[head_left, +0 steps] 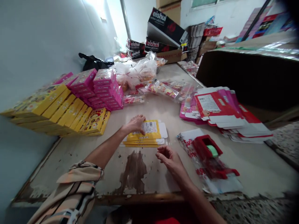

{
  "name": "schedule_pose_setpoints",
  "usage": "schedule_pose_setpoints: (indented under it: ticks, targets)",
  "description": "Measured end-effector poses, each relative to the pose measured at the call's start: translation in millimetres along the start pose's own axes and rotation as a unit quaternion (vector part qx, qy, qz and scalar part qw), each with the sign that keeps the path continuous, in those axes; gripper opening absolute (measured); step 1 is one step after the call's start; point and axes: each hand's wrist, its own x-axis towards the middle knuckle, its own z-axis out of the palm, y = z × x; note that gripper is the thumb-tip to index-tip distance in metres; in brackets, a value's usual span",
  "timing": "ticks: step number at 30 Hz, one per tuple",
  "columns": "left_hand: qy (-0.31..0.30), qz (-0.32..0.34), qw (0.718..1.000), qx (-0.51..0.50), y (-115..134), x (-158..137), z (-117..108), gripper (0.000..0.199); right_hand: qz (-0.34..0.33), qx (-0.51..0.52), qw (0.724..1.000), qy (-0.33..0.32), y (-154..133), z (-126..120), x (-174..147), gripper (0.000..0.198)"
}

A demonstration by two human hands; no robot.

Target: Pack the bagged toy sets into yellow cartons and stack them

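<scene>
A small stack of flattened yellow cartons [134, 143] lies in front of me on the table, white flaps out to the right. On top is a flat yellow carton [153, 127] with a white printed label. My left hand [136, 123] reaches over its left part, thumb on its face and fingers bent at its far edge, closed on it. My right hand [169, 158] hovers just short of the stack's near right corner, empty, fingers loosely curled and apart from the thumb. A red tape dispenser [205, 149] with a green roll sits to the right of that hand.
Filled yellow boxes [60, 109] and pink boxes [107, 88] are piled at left. Flattened red and pink cartons [217, 107] lie at right, beside a large open cardboard box [245, 77]. Bagged items [163, 89] spread across the back. The worn table edge [144, 198] runs nearest me.
</scene>
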Motion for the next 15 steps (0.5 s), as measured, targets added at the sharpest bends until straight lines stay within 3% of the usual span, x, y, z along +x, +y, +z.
schedule_pose_setpoints:
  ticks: [4,7,9,12,15]
  targets:
    - [-0.034,0.016,0.998,-0.041,21,-16,-38,0.050,-0.080,0.020,0.994,0.072,-17,-11,9,0.053]
    - [-0.167,0.049,0.970,-0.170,48,-46,-57,0.039,-0.154,-0.032,0.985,0.065,-31,-14,9,0.050]
    - [-0.212,0.056,0.940,-0.261,64,-69,-56,0.038,-0.186,-0.095,0.974,0.084,-28,-12,1,0.054]
    - [-0.179,0.075,0.934,-0.299,82,-99,-35,0.029,-0.174,-0.192,0.962,0.092,-9,-11,-24,0.047]
    - [-0.108,0.099,0.954,-0.261,98,-123,-9,0.023,-0.160,-0.273,0.947,0.046,4,-22,-48,0.026]
